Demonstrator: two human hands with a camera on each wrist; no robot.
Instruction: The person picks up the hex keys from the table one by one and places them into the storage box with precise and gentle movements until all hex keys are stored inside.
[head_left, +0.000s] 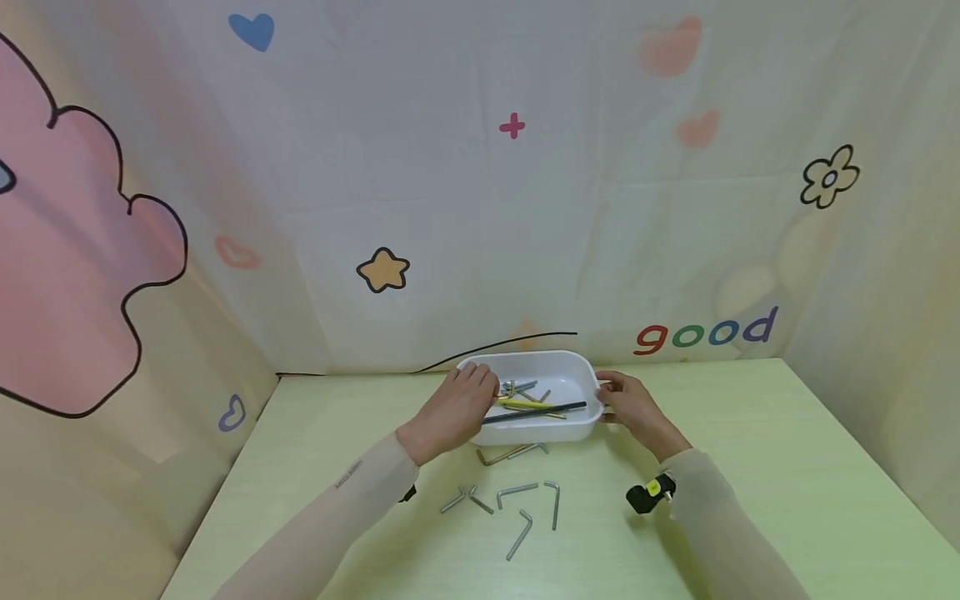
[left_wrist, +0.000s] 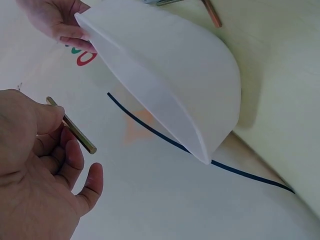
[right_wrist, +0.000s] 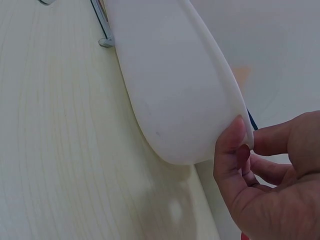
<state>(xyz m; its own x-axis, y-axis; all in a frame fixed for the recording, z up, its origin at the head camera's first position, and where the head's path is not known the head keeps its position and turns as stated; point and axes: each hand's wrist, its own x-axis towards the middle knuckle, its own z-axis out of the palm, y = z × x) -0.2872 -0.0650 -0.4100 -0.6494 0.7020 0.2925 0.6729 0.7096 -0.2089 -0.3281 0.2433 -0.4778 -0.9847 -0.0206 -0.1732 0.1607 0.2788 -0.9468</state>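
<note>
Brass-coloured hex key (left_wrist: 79, 134) is pinched by the left hand (head_left: 459, 407) over the left part of the white tray (head_left: 543, 432), whose right rim the right hand (head_left: 636, 407) grips, so uneven pulling there might tilt it and make the loose keys (head_left: 527, 404) inside slide.

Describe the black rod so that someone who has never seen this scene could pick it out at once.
Near the back of the pale table is a white tray, its rim pinched by the right hand. Inside, along the near side, lies a long, thin black rod. Its colour sets it apart from the yellow piece and the metallic pieces.
</note>
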